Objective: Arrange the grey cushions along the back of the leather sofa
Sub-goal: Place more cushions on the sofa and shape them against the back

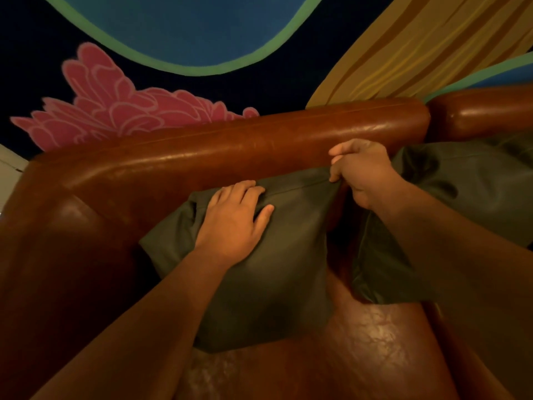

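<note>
A grey cushion leans against the backrest of the brown leather sofa, near its left corner. My left hand lies on the cushion's upper left part, fingers curled over its top edge. My right hand pinches the cushion's top right corner against the backrest. A second grey cushion stands to the right, partly hidden behind my right forearm.
The sofa's left armrest closes off the left side. The shiny seat lies below the cushions. Another backrest section continues to the right. A painted wall with a pink flower rises behind the sofa.
</note>
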`<state>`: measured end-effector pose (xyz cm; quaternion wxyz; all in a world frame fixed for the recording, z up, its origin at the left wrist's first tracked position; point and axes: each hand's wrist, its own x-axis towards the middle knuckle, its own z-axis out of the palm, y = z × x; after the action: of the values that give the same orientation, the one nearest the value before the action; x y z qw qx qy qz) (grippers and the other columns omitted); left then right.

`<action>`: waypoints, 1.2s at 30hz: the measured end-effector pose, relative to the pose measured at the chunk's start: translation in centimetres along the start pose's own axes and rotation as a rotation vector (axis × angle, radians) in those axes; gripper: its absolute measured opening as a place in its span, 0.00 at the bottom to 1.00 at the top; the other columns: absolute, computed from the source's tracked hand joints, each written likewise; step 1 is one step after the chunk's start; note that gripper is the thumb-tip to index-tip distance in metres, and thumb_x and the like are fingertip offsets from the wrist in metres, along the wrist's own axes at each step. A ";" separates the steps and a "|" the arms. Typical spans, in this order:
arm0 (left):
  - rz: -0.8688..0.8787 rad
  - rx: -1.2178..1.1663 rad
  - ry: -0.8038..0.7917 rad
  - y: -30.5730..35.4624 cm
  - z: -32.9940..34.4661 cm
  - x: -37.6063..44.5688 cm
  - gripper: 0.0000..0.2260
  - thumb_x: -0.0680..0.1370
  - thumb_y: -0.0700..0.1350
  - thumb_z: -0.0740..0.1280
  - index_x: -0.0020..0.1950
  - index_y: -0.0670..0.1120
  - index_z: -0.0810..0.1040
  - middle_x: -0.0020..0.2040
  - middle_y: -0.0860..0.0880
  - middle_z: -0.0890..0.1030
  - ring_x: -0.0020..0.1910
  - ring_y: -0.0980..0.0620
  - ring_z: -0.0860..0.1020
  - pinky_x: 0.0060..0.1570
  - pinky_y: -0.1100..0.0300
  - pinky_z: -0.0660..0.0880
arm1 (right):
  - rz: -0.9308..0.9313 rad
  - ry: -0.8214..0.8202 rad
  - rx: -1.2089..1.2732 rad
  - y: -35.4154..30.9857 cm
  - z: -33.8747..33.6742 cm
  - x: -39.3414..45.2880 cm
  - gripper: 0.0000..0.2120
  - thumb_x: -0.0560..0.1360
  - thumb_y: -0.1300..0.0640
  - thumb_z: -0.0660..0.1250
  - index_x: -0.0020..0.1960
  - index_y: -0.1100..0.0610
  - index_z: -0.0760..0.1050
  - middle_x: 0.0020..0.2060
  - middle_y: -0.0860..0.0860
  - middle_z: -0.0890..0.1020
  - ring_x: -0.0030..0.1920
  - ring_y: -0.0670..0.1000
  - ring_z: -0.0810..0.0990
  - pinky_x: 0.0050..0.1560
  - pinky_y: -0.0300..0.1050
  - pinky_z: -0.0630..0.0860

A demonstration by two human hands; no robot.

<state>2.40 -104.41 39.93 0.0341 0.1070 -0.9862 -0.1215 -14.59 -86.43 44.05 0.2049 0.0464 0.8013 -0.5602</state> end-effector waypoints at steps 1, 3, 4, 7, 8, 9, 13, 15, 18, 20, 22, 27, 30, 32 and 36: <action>-0.009 -0.037 -0.006 -0.2 0.0 0.2 0.23 0.84 0.59 0.58 0.73 0.48 0.75 0.74 0.47 0.75 0.73 0.45 0.72 0.74 0.46 0.65 | -0.073 -0.001 -0.108 0.1 0.2 -0.3 0.19 0.69 0.78 0.65 0.43 0.54 0.78 0.42 0.54 0.80 0.48 0.56 0.81 0.41 0.46 0.77; -0.035 -0.147 -0.002 -0.4 -0.4 0.7 0.20 0.84 0.57 0.61 0.71 0.47 0.77 0.73 0.46 0.75 0.73 0.46 0.72 0.74 0.47 0.65 | -0.335 0.001 -0.519 0.0 0.8 -1.3 0.14 0.72 0.73 0.64 0.45 0.54 0.77 0.45 0.54 0.81 0.50 0.59 0.80 0.45 0.47 0.77; -0.054 -0.216 0.020 -0.5 -0.7 0.8 0.18 0.84 0.54 0.63 0.70 0.46 0.78 0.72 0.45 0.76 0.72 0.45 0.73 0.74 0.48 0.66 | -0.489 0.016 -0.743 0.0 1.4 -2.2 0.12 0.72 0.70 0.65 0.48 0.54 0.77 0.49 0.56 0.80 0.54 0.61 0.78 0.50 0.50 0.75; -0.173 -0.175 0.149 -1.5 -1.6 0.5 0.17 0.83 0.52 0.63 0.68 0.45 0.80 0.71 0.44 0.77 0.72 0.41 0.73 0.74 0.44 0.65 | -0.782 0.063 -1.018 0.3 5.0 -5.6 0.17 0.75 0.56 0.68 0.63 0.56 0.77 0.61 0.59 0.78 0.64 0.65 0.74 0.64 0.60 0.70; -0.268 -0.063 0.171 -2.2 -1.9 0.1 0.20 0.83 0.54 0.62 0.71 0.47 0.77 0.74 0.43 0.75 0.76 0.40 0.70 0.76 0.40 0.61 | -0.821 0.015 -1.005 0.5 6.4 -6.7 0.23 0.77 0.51 0.68 0.69 0.57 0.75 0.67 0.61 0.76 0.69 0.65 0.72 0.70 0.63 0.68; -0.397 0.028 0.152 -3.0 -2.3 -0.5 0.24 0.83 0.57 0.59 0.76 0.48 0.73 0.78 0.43 0.71 0.79 0.38 0.64 0.78 0.35 0.56 | -0.830 -0.066 -0.992 0.9 7.7 -7.7 0.29 0.79 0.45 0.65 0.76 0.58 0.70 0.74 0.61 0.72 0.75 0.65 0.68 0.76 0.64 0.62; -0.728 0.032 -0.092 -5.4 -2.0 -3.9 0.35 0.81 0.69 0.44 0.85 0.54 0.52 0.86 0.43 0.54 0.84 0.36 0.49 0.79 0.31 0.44 | -0.775 -0.358 -1.087 3.6 11.5 -9.3 0.40 0.82 0.30 0.48 0.86 0.52 0.46 0.86 0.55 0.47 0.85 0.58 0.44 0.84 0.62 0.42; -0.720 -0.024 -0.139 -5.7 -1.5 -5.0 0.36 0.80 0.72 0.42 0.85 0.56 0.50 0.85 0.44 0.57 0.84 0.38 0.53 0.78 0.32 0.47 | -0.768 -0.387 -1.150 4.6 12.3 -9.3 0.40 0.81 0.28 0.45 0.86 0.49 0.47 0.86 0.55 0.46 0.85 0.59 0.44 0.83 0.63 0.41; -0.703 -0.106 -0.127 -6.4 -1.4 -5.2 0.36 0.80 0.72 0.43 0.84 0.56 0.54 0.82 0.44 0.65 0.80 0.39 0.62 0.76 0.34 0.57 | -0.767 -0.374 -1.186 5.1 12.6 -8.9 0.41 0.80 0.27 0.44 0.86 0.48 0.49 0.86 0.55 0.49 0.85 0.59 0.46 0.83 0.63 0.42; -0.693 -0.200 -0.086 -7.2 -1.6 -5.3 0.33 0.83 0.69 0.45 0.82 0.54 0.61 0.78 0.44 0.71 0.76 0.39 0.67 0.74 0.38 0.63 | -0.770 -0.353 -1.187 5.1 12.8 -8.8 0.40 0.80 0.27 0.44 0.86 0.48 0.50 0.86 0.54 0.51 0.85 0.58 0.48 0.83 0.63 0.44; -0.684 -0.351 0.020 -8.3 -2.0 -5.9 0.26 0.86 0.62 0.49 0.73 0.49 0.75 0.67 0.44 0.80 0.67 0.41 0.75 0.65 0.45 0.72 | -0.765 -0.342 -1.193 5.0 12.8 -8.8 0.41 0.79 0.27 0.43 0.85 0.47 0.50 0.86 0.54 0.52 0.85 0.58 0.49 0.83 0.63 0.45; -0.836 -0.808 0.135 -11.6 -2.9 -7.2 0.18 0.87 0.51 0.59 0.40 0.44 0.73 0.39 0.45 0.78 0.38 0.46 0.76 0.43 0.50 0.72 | -0.714 -0.318 -1.212 4.2 13.0 -9.4 0.41 0.78 0.27 0.44 0.85 0.47 0.54 0.85 0.53 0.56 0.85 0.57 0.52 0.83 0.63 0.47; -0.822 -0.877 0.002 -12.3 -2.6 -6.4 0.12 0.87 0.48 0.58 0.57 0.50 0.82 0.59 0.39 0.83 0.58 0.41 0.81 0.63 0.44 0.76 | -0.661 -0.147 -1.125 2.9 15.1 -10.1 0.33 0.81 0.34 0.55 0.78 0.52 0.69 0.80 0.56 0.68 0.81 0.60 0.61 0.81 0.65 0.54; -0.747 -0.757 -0.129 -12.0 -2.4 -5.9 0.18 0.88 0.46 0.56 0.76 0.46 0.74 0.77 0.43 0.73 0.77 0.42 0.70 0.78 0.48 0.63 | -0.668 -0.082 -1.036 2.1 17.2 -10.7 0.30 0.81 0.39 0.59 0.77 0.55 0.72 0.78 0.57 0.71 0.81 0.61 0.62 0.81 0.64 0.54; -0.503 -0.461 -0.358 -11.5 -2.1 -6.3 0.22 0.89 0.43 0.48 0.83 0.42 0.60 0.85 0.44 0.57 0.85 0.48 0.51 0.80 0.57 0.42 | -0.778 -0.266 -0.993 1.9 20.3 -11.5 0.32 0.84 0.38 0.53 0.84 0.49 0.57 0.85 0.54 0.58 0.85 0.58 0.51 0.82 0.64 0.44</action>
<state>11.04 -114.45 38.83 -0.1464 0.3125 -0.8663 -0.3612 2.06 -102.56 40.91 0.0817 -0.4177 0.8912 -0.1571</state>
